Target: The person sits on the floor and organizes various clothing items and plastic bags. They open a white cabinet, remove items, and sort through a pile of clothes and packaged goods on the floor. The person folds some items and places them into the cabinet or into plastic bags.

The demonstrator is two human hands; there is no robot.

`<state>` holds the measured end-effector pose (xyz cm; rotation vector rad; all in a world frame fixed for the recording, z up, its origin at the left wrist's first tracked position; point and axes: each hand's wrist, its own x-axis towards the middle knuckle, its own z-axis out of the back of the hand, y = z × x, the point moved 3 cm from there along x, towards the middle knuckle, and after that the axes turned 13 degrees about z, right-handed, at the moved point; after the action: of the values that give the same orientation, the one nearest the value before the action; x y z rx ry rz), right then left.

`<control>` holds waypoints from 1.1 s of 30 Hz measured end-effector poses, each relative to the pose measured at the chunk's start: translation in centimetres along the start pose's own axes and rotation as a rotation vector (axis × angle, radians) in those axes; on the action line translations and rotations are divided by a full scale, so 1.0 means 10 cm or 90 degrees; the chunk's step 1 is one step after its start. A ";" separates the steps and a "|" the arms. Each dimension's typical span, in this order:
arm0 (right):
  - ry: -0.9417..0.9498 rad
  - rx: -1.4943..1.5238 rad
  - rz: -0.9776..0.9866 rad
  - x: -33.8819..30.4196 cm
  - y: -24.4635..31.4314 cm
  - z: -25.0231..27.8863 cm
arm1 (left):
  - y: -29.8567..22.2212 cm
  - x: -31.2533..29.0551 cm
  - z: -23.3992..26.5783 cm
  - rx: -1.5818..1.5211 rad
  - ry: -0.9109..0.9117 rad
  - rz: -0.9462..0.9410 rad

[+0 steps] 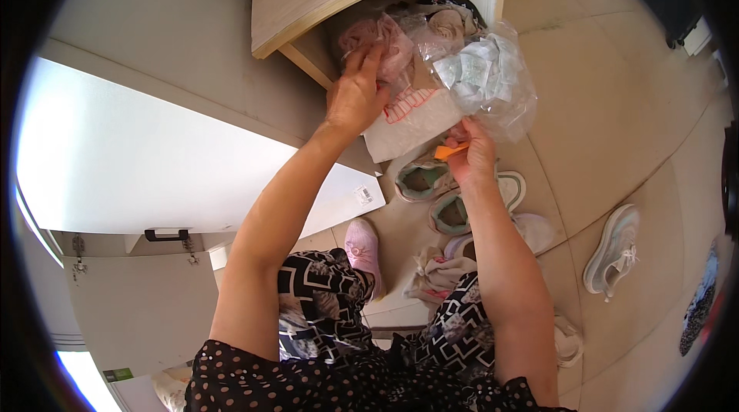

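My left hand (358, 92) rests with fingers stretched out on a bundle of pink cloth (392, 46) that looks wrapped in clear plastic, inside an open compartment of a light wooden cabinet (308, 8). Closed fingers of my right hand (473, 156) hold a small orange piece (450, 151) whose kind I cannot make out. Just beyond those fingertips is a clear plastic bag (485, 73) of white packets, at the compartment's right side. Between my hands lies a white sheet or flat packet with red print (412, 123).
Several shoes stand below my hands, among them a green-lined pair (422, 179). A grey-white sneaker (613, 250) lies to the right on the tiled floor (593, 104). Crumpled cloth (439, 273) lies between my legs. A white panel (154, 142) stretches along the left.
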<state>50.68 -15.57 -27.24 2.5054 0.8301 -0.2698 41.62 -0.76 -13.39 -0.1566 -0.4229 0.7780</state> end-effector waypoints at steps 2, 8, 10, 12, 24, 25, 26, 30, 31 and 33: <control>-0.040 -0.043 -0.029 -0.08 0.05 -0.11 | 0.02 0.02 -0.04 0.030 -0.009 0.021; -0.014 -0.093 -0.040 -0.07 -0.02 -0.13 | 0.00 0.00 0.00 0.044 -0.039 -0.032; -0.054 -0.125 -0.017 -0.15 0.01 -0.11 | -0.05 -0.12 0.05 -0.005 -0.043 -0.069; -0.065 -0.179 0.018 -0.22 0.14 -0.05 | -0.17 -0.32 0.03 -0.016 -0.020 -0.129; -0.078 -0.737 -0.289 -1.09 1.44 1.30 | -0.60 -1.83 -1.07 -0.013 0.537 -0.334; -0.019 -0.824 -0.316 -1.14 1.59 1.33 | -0.62 -1.88 -1.07 -0.010 0.572 -0.357; 0.039 -0.908 -0.345 -1.20 1.69 1.33 | -0.66 -1.92 -1.07 -0.006 0.610 -0.381; 0.063 -0.966 -0.267 -1.39 2.10 1.01 | -0.67 -1.02 -1.06 -0.019 0.329 -0.412; 0.087 -0.994 -0.269 -1.43 2.16 0.98 | -0.73 -0.67 -0.83 -0.043 0.227 -0.327; 0.235 -1.132 -0.242 -1.47 2.16 0.98 | -0.58 0.05 -0.72 -0.145 -0.062 -0.282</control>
<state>51.68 -43.08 -22.62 0.7128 0.9641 0.6041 48.70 -4.37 -18.11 -0.2281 -0.6140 0.3017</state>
